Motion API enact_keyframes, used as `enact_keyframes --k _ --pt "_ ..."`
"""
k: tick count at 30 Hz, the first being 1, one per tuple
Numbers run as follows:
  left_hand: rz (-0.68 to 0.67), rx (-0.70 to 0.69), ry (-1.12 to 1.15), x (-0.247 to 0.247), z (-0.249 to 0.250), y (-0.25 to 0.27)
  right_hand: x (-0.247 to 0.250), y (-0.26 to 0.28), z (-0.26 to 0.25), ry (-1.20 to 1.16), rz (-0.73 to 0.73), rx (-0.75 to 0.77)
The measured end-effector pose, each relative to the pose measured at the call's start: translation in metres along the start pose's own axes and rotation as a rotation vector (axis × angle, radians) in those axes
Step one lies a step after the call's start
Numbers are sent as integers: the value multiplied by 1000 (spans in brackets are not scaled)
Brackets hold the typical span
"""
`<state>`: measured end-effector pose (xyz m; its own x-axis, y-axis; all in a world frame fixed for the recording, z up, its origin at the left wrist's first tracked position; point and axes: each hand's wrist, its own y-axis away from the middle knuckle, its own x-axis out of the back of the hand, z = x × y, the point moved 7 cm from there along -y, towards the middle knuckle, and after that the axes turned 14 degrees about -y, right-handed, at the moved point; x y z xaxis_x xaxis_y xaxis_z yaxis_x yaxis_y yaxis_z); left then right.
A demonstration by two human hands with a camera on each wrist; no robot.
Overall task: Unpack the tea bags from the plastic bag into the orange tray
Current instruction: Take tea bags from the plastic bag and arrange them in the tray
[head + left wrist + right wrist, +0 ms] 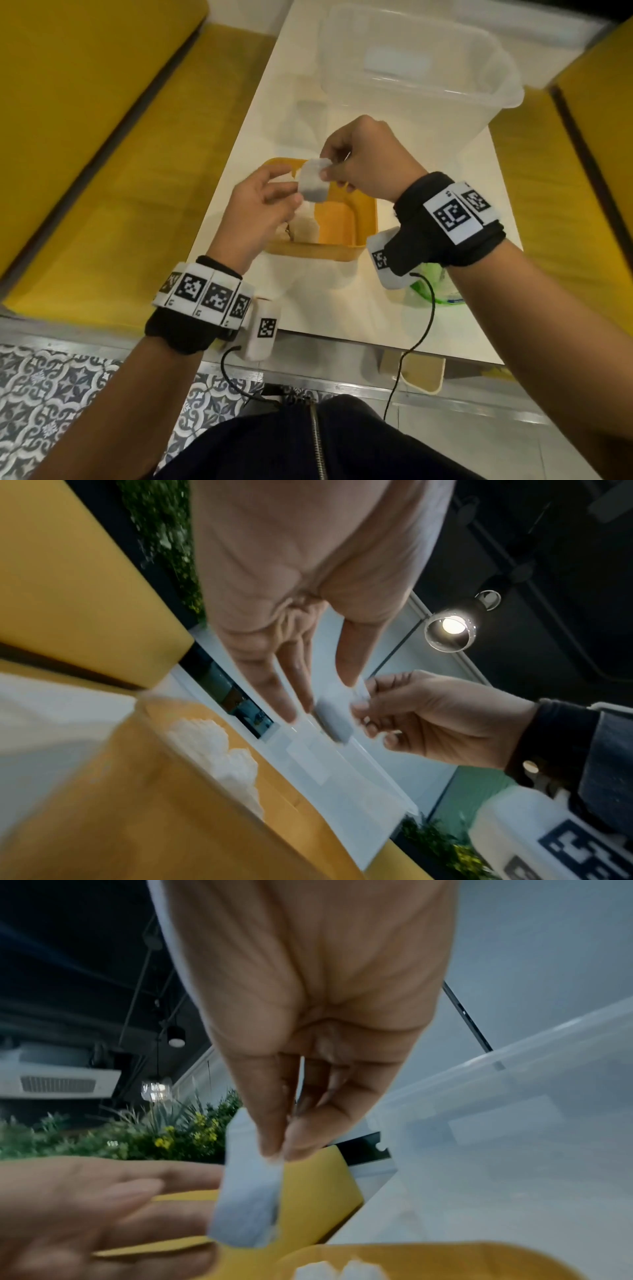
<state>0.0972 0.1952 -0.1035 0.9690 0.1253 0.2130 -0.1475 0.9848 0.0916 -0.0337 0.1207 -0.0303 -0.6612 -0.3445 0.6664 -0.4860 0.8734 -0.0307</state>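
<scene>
Only my right-wrist view shows the tea bag (246, 1199) pinched at its top edge between my right hand's (368, 159) thumb and forefinger, hanging over the orange tray (366, 219). My left hand (260, 205) is just beside it, fingers loosely extended and holding nothing. More tea bags (219, 753) lie in the tray. A clear plastic tub (428, 78) stands beyond on the white table (342, 308).

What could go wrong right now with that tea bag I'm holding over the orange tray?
The right hand pinches the tea bag only by its top edge, so it could slip or tear. It hangs over the far left rim of the orange tray; released from there it might land on the table. The left hand looks open beside the bag and could knock it.
</scene>
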Motion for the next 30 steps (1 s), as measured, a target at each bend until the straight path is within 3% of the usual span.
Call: enact_keyframes --k 4,7,13,17,22,26,30 --pt "213 18 -103 35 -13 -7 12 -28 21 154 95 -88" --pt "262 81 -178 46 -30 -11 4 -46 39 245 76 -195" --pt "90 298 -269 33 -71 -11 -18 -49 44 313 -72 -294" --pt "8 246 -168 23 -69 -4 -31 -28 39 321 -294 -339" --pt "-31 217 -118 19 -66 -4 -66 -10 40 400 -455 -342" --pt "-25 233 -103 21 -70 -3 -90 -4 50 271 -510 -394" --pt "-26 230 -93 22 -70 -2 -101 -3 55 445 -578 -374"
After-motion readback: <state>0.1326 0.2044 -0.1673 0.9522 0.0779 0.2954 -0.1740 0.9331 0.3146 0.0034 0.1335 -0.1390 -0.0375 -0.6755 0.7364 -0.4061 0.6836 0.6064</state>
